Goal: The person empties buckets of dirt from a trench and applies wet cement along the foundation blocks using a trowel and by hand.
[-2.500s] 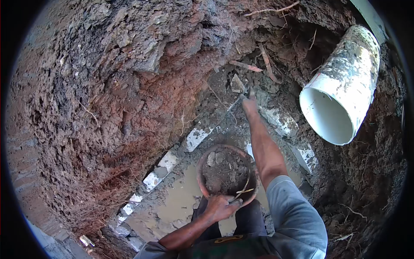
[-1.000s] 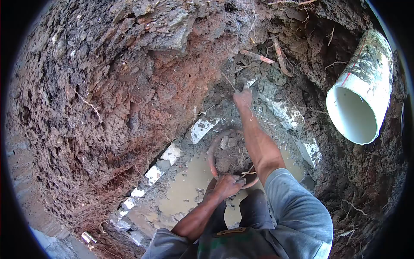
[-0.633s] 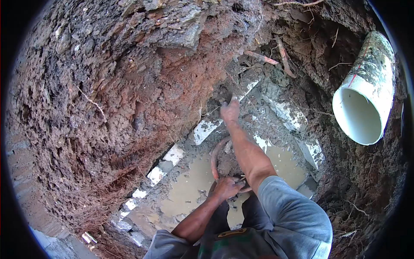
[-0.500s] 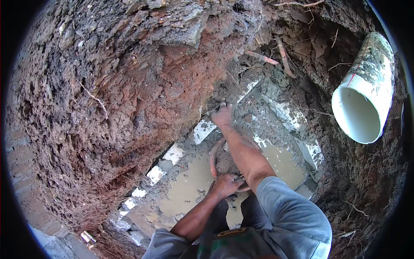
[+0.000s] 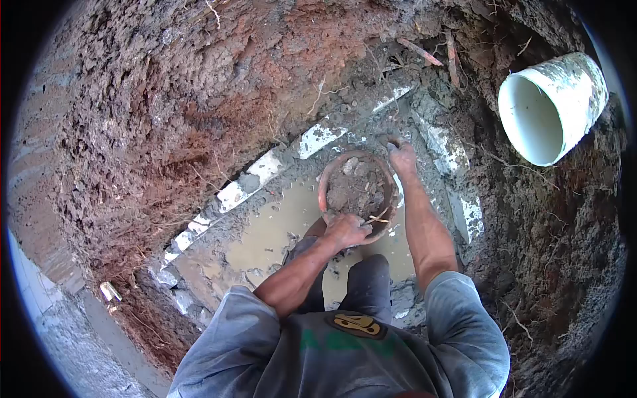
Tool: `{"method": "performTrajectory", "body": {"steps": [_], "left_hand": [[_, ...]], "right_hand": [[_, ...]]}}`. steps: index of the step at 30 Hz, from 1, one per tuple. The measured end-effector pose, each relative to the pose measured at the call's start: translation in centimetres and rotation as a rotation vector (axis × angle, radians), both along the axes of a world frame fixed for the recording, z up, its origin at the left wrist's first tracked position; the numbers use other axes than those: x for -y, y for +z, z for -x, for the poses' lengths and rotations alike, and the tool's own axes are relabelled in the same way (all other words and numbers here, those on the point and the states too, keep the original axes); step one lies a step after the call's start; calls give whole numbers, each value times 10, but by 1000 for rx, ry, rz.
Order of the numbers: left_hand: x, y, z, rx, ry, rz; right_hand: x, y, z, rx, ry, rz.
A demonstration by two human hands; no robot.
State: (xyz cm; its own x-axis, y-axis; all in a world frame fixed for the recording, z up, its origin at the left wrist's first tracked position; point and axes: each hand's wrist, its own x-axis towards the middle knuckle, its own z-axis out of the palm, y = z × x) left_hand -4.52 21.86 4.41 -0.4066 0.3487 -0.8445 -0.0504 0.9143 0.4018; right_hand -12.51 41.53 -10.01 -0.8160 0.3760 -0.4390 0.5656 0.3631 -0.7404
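A round reddish-brown basin (image 5: pixel 323 192) holds dark soil and a few grey lumps. My left hand (image 5: pixel 348 231) grips its near rim, fingers curled over the edge. Just beyond the basin's right side, my right hand (image 5: pixel 402 158) is down at the wet mud (image 5: pixel 424 99), its muddy fingers curled. Whatever it may hold is hidden by the hand and mud. A thin pale stick (image 5: pixel 378 219) lies across the basin's near right rim.
Muddy water (image 5: pixel 272 239) pools around my legs. White-faced blocks (image 5: pixel 265 167) line the pit's left side, with more blocks (image 5: pixel 472 215) at right. A wide white pipe (image 5: pixel 531 119) juts from the right bank. Roots and an earth wall (image 5: pixel 166 132) surround the pit.
My right hand has moved from the left row of blocks to the mud right of the basin. The basin, partly covered by my arm before, now shows fully. The view has shifted.
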Motion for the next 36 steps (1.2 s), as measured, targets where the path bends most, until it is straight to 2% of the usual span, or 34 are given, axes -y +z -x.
{"method": "performTrajectory", "body": {"steps": [1,2,4,5,7,9,12,15,16,17,20,23,24,26,27,29,31,32,35,36], "left_hand": [[-7,-8,-6,-79,-25,18],[-17,4,-11,-71,-4,11],[-33,45,-11,-85,53,21],[-36,65,-23,-70,63,7],[-52,101,-39,-68,75,-39],[-61,137,-57,-105,99,-86],[-71,177,-80,-175,126,-191],[-88,205,-93,-163,102,-190],[-90,209,-92,-144,105,-205],[-93,208,-91,-124,110,-224],[-91,200,-86,-128,127,-264],[-78,180,-73,-124,209,-311],[-68,177,-68,-132,251,-321],[-39,187,-46,-162,341,-406],[-22,183,-32,-240,425,-436],[10,163,-14,-390,594,-487],[33,125,25,-446,663,-358],[39,122,34,-422,687,-350],[49,80,83,-575,723,-301],[55,61,91,-621,692,-292]], "right_hand": [[-22,-8,-41,69,-1,-59],[-40,0,-85,196,-51,-79],[-70,-20,-183,422,-291,151],[-68,22,-209,555,-327,294],[-49,54,-259,683,-444,451],[-34,68,-297,602,-471,853],[-13,105,-317,234,-718,932],[-30,136,-340,263,-751,796],[-39,149,-350,201,-741,883],[-47,158,-354,184,-749,810],[-43,212,-337,158,-812,595],[-49,225,-325,184,-719,342],[-38,245,-304,140,-735,317],[-13,259,-270,167,-656,211],[-3,257,-249,169,-621,167],[18,186,-215,-29,-525,154],[81,239,-98,345,-419,114],[98,244,-66,441,-485,202],[112,162,-59,336,-649,416],[123,155,-47,369,-662,477]]}}
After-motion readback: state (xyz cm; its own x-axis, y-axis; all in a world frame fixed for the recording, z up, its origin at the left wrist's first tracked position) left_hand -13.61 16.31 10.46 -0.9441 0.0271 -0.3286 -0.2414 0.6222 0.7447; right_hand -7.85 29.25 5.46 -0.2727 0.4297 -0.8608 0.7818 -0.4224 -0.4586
